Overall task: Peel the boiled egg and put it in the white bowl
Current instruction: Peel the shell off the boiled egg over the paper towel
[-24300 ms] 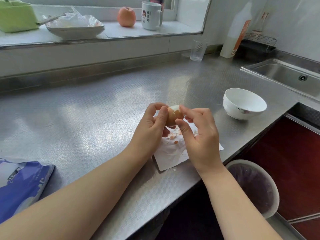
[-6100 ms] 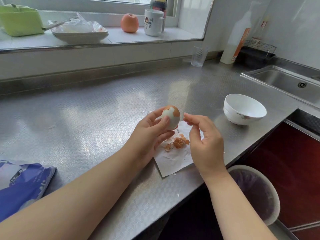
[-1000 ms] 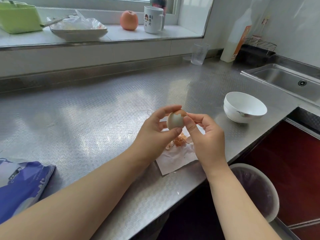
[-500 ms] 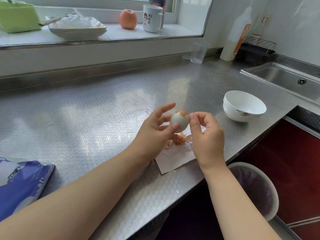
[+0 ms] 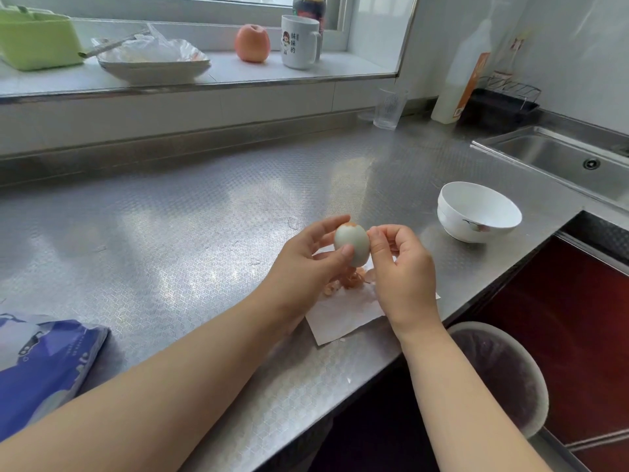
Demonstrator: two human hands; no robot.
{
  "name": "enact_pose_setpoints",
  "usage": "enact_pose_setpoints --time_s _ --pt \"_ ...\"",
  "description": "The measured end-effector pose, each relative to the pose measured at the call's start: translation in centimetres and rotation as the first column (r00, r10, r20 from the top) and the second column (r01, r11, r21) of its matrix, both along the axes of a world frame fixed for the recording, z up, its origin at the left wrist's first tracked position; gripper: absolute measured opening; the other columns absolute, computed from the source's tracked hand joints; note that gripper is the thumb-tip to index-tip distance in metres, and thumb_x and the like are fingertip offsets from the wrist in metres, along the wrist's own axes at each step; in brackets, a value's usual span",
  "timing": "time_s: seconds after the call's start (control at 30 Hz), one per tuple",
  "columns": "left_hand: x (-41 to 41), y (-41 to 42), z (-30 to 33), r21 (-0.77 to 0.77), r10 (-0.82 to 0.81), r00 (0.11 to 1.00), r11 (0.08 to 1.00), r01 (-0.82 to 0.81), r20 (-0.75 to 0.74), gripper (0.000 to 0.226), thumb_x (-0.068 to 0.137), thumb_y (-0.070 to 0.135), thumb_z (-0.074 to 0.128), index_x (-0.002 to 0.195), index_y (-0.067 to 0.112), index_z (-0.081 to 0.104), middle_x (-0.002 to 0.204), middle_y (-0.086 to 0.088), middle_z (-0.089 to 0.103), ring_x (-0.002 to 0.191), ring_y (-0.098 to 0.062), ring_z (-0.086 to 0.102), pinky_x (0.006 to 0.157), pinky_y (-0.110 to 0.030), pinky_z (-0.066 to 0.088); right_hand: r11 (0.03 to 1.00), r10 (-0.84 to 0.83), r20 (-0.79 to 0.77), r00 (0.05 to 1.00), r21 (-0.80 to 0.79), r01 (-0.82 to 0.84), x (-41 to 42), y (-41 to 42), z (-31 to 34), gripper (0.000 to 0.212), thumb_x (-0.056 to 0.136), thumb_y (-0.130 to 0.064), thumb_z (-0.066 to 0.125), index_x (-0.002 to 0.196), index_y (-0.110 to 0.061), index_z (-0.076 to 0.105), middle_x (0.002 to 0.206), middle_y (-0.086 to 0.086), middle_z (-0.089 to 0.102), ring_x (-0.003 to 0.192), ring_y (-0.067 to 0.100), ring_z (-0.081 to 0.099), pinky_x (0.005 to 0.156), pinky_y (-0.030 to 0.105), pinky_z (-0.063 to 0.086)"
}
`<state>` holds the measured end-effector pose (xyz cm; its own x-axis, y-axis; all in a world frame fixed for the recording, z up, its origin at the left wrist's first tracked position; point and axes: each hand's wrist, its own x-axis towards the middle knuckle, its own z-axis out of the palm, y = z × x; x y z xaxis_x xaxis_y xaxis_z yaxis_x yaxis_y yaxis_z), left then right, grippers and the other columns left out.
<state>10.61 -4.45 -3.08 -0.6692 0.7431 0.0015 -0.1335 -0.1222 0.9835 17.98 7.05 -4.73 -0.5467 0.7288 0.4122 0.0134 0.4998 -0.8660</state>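
Gripping the boiled egg (image 5: 352, 243) between thumb and fingers, the left hand (image 5: 308, 264) holds it upright above the white paper (image 5: 343, 313), a brown cap of shell left on top. The right hand (image 5: 403, 267) has its curled fingertips against the egg's right side. Shell bits (image 5: 347, 282) lie on the paper; the white bowl (image 5: 478, 212) stands apart to the right

The white mug (image 5: 299, 42) on the windowsill bears the Chinese characters 妹妹的 beside a cartoon figure
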Motion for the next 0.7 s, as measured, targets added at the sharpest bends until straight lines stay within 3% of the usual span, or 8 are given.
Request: enact_pose_setpoints --time_s 0.1,0.17,0.23,0.47,0.57,0.7 --pt "-0.2 0.0 0.0 0.02 -0.006 0.999 1.0 0.005 0.036 0.051 0.079 0.008 0.076 0.126 0.023 0.06 0.122 -0.01 0.064 0.105 -0.027 0.069 0.096 -0.041 0.054 1.0 0.011 -0.009 1.0 0.003 -0.011 0.1 -0.1 0.0 0.018 0.095 -0.027 0.056 0.079 -0.032 0.055 0.08 -0.01 0.064 0.076 0.017 0.063 0.072 0.025 0.049" --pt "-0.3 0.0 0.0 0.039 -0.007 0.999 0.999 0.005 0.051 0.056 0.073 0.011 0.079 0.124 0.024 0.061 0.121 -0.012 0.065 0.105 -0.027 0.069 0.096 -0.041 0.054 1.0 0.002 -0.025 1.0 0.0 -0.002 0.2 -0.1 0.0 0.016 0.096 -0.026 0.055 0.081 -0.029 0.056 0.079 -0.012 0.064 0.075 0.002 0.06 0.072 0.015 0.045" --pt "-0.4 0.0 -0.1 0.06 -0.004 0.997 0.998 0.0 0.078 0.056 0.077 0.005 0.077 0.126 0.022 0.059 0.121 -0.016 0.065 0.103 -0.026 0.069 0.095 -0.04 0.054 0.999 -0.014 -0.065 0.998 -0.032 0.012 0.4 0.1 0.2 0.013 0.097 -0.024 0.054 0.084 -0.025 0.057 0.08 -0.013 0.064 0.077 -0.001 0.058 0.073 0.01 0.042" --pt "-0.9 0.0 -0.3 0.094 -0.024 0.998 0.995 0.018 0.063 0.052 0.073 0.013 0.072 0.123 0.013 0.059 0.115 -0.009 0.068 0.1 -0.022 0.068 0.085 -0.029 0.055 0.972 -0.027 -0.175 0.984 -0.235 -0.015 0.9 0.6 0.7 0.01 0.094 -0.022 0.059 0.088 -0.017 0.065 0.074 -0.007 0.067 0.071 -0.001 0.063 0.073 0.013 0.048" --pt "-1.1 -0.1 -0.3 0.107 -0.039 0.998 0.994 0.034 0.044 0.052 0.074 0.013 0.072 0.124 0.015 0.059 0.117 -0.009 0.066 0.1 -0.021 0.068 0.086 -0.029 0.054 0.978 0.042 -0.09 0.995 -0.202 -0.059 1.8 1.4 1.4 0.003 0.089 -0.02 0.066 0.087 -0.019 0.069 0.073 -0.011 0.071 0.074 0.001 0.066 0.073 0.014 0.049" --pt "-1.0 -0.2 -0.1 0.101 -0.043 0.999 0.994 0.042 0.005 0.052 0.074 0.013 0.073 0.123 0.021 0.061 0.123 -0.013 0.063 0.101 -0.021 0.068 0.092 -0.031 0.053 0.996 0.093 0.191 0.977 -0.018 -0.091 2.9 2.3 2.3 0.004 0.085 -0.024 0.071 0.087 -0.024 0.068 0.076 -0.01 0.069 0.072 -0.001 0.064 0.072 0.018 0.048"
